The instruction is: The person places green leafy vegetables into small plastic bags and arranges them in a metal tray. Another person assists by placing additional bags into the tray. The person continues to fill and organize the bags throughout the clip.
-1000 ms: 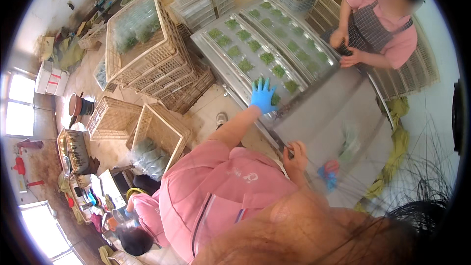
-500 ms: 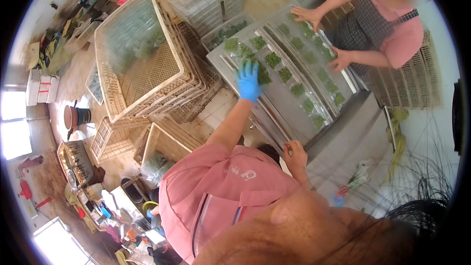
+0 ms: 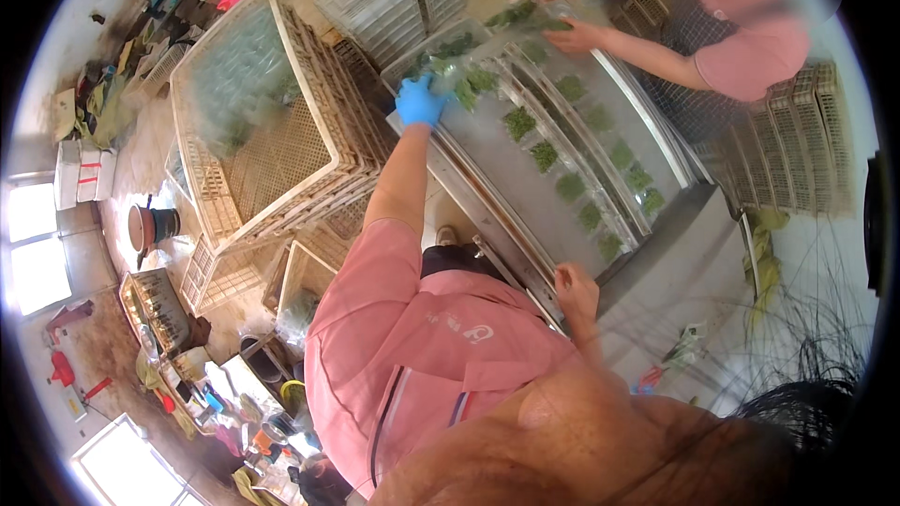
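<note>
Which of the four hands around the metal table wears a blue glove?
The person's left hand, stretched forward; the person's right hand and the co-worker's two hands are bare.

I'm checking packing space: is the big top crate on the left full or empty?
Partly filled: the crate holds clear bags, but bare mesh shows beside them.

A pink short-sleeved shirt [image 3: 441,356] bears a pale chest print [image 3: 459,328] and dark stripe [image 3: 386,422]; trousers [image 3: 459,260] are dark, the left hand [image 3: 419,105] blue-gloved.
</note>
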{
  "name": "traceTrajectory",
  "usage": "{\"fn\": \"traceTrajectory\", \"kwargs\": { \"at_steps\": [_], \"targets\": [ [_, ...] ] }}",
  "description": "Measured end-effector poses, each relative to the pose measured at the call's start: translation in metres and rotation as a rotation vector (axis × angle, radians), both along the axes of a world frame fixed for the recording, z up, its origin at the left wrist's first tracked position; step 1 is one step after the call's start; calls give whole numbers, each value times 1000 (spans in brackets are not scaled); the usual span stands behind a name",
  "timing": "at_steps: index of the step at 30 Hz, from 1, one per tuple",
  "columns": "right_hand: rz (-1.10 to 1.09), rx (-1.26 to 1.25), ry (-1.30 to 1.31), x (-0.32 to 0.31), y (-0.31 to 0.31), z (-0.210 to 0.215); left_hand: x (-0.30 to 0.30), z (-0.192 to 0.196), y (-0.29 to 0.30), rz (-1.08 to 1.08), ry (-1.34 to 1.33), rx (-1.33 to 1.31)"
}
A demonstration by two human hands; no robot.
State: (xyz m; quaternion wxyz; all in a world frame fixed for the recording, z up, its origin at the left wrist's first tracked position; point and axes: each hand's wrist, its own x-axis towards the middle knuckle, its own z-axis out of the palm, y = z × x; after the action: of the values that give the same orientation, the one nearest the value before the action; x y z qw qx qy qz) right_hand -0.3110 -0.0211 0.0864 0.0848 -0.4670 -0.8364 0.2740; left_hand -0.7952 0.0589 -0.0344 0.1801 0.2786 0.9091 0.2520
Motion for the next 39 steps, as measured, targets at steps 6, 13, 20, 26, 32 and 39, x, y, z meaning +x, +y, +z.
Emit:
{"fn": "traceTrajectory", "kwargs": {
  "at_steps": [6, 13, 20, 26, 32, 39],
  "targets": [
    [-3, 67, -53, 32, 37, -13, -104, -64, 43, 381, -198, 406],
    [-272, 221, -55, 53, 79, -71, 27, 5, 89, -346, 234, 208],
    [-195, 251, -153, 45, 79, -104, 125, 0, 22, -612, 257, -38],
    [-344, -24, -409, -8, 96, -76, 190, 33, 26, -893, 316, 39],
    [-310, -77, -495, -55, 81, -66, 182, 37, 8, -1149, 279, -27],
    [-176, 72, -270, -97, 43, -100, 106, -1, -31, -1297, 475, 97]
  ]
}}
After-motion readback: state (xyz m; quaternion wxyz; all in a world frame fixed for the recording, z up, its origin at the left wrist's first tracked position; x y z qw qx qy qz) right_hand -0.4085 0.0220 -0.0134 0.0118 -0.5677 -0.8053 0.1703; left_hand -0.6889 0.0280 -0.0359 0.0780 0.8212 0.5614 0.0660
